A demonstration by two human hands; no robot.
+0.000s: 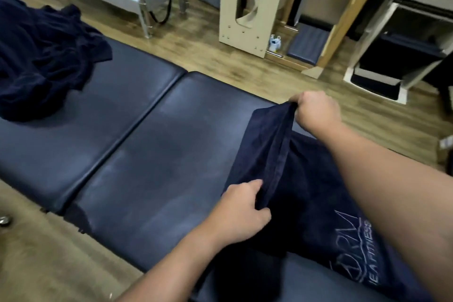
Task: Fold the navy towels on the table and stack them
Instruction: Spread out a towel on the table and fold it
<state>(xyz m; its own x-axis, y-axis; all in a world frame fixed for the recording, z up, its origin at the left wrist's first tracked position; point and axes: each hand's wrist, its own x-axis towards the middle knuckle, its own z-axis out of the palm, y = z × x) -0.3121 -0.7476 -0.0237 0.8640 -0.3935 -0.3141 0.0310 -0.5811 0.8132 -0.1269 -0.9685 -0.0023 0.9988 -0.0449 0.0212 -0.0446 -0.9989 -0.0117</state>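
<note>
towel [306, 179] edge taut between grips | left hand [241, 208] pinches near end | right hand [316, 110] pinches far end

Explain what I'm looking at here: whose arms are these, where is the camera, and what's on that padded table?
There is no machine: these are a person's two bare arms, seen from a single camera worn on the head, looking forward and down. The left hand and the right hand each pinch one end of the raised edge of a navy towel, with the rest of the cloth, which bears printed lettering, lying on the padded table. Far left on the table lies a heap of unfolded towels. Beyond is wooden floor and furniture.
</note>
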